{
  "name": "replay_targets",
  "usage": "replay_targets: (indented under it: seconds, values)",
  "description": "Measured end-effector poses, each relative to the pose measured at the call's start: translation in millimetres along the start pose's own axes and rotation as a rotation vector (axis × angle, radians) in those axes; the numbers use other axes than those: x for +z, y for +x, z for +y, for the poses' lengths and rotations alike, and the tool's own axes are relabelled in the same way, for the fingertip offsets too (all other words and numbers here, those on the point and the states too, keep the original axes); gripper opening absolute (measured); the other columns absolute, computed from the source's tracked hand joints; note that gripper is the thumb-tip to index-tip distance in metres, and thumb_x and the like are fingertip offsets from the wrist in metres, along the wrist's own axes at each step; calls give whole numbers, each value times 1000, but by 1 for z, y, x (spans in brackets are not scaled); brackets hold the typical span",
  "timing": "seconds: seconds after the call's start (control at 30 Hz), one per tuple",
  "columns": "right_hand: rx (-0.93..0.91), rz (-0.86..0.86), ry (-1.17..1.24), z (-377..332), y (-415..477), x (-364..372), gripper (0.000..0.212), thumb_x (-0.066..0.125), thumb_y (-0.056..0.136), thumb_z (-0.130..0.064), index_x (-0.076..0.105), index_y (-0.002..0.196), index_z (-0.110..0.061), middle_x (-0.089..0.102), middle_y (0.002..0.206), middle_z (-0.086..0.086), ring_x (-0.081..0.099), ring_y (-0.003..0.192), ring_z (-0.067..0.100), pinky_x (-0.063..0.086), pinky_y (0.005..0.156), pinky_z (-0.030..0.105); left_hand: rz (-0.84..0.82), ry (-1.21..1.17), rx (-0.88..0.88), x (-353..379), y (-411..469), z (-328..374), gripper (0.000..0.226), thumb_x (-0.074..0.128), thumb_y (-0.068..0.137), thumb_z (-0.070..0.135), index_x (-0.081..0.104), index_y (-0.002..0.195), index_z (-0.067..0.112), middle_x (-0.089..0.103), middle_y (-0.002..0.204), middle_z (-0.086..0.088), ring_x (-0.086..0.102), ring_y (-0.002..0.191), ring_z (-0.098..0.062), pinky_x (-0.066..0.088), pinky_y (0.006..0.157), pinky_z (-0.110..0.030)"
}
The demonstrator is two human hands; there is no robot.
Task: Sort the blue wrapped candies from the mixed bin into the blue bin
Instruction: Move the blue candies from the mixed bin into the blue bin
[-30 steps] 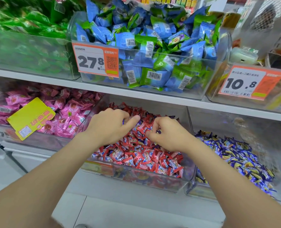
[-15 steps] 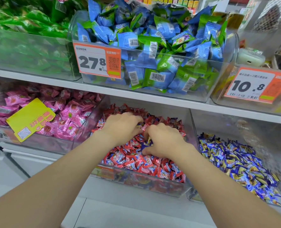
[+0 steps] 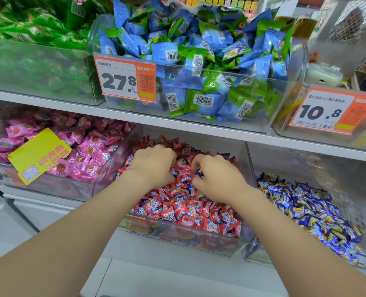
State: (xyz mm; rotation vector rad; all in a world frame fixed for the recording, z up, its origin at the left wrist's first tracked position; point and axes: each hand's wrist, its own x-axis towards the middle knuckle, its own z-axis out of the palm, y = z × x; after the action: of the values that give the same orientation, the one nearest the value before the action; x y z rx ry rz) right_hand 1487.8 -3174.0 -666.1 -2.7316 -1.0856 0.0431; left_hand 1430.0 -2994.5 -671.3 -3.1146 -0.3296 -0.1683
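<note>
The mixed bin (image 3: 184,237) is a clear tub on the lower shelf, full of red wrapped candies with a few blue ones among them. Both my hands are inside it. My right hand (image 3: 218,181) pinches a blue wrapped candy (image 3: 198,171) between thumb and fingertips at the top of the pile. My left hand (image 3: 154,166) lies knuckles up just to the left, its fingers curled down into the red candies; what they hold is hidden. The blue bin (image 3: 251,257) stands immediately to the right, holding a heap of blue and yellow wrapped candies (image 3: 306,211).
A tub of pink candies (image 3: 88,151) with a yellow tag (image 3: 38,155) sits to the left. The shelf above (image 3: 135,118) carries tubs of green packets and blue-green packets (image 3: 199,67), with price tags 27.8 (image 3: 124,79) and 10.8 (image 3: 325,112). It overhangs the lower tubs.
Both hands moved deeper into the red pile and closer together. The right hand's fingers closed on a blue candy. The camera moved in towards the shelf.
</note>
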Motion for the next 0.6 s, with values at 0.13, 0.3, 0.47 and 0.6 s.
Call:
replay_targets:
  seconds: [0.13,0.3,0.47,0.6]
  values:
    - [-40,-6,26,-17,2,0,21,65,88,-30,76,105,-35,66,88,-4,67,87,28,56,73,37,116,-62,40,0,-6,-3,22,64,83,48,72,98,36,60,99,4,66,93,-30,44,71,-33]
    - [-5,-58,-231,-16,9,1,30,75,92,-47,67,109,-23,61,102,4,66,95,32,44,72,37,202,-343,-45,-8,-14,-14,23,56,81,49,68,77,30,64,76,8,62,72,-21,42,62,-30]
    - [46,-29,-355,-15,10,-2,28,74,90,-24,60,113,-17,51,89,2,56,80,31,44,69,38,217,-448,-117,-11,-17,-26,42,42,92,44,45,64,13,47,55,-1,46,55,-26,29,52,-29]
    - [17,-104,-294,-25,12,3,40,79,87,-34,64,122,-22,62,105,4,63,86,29,48,70,38,174,-421,-97,-6,-17,-26,59,48,101,60,45,65,14,49,59,-6,53,61,-30,35,54,-33]
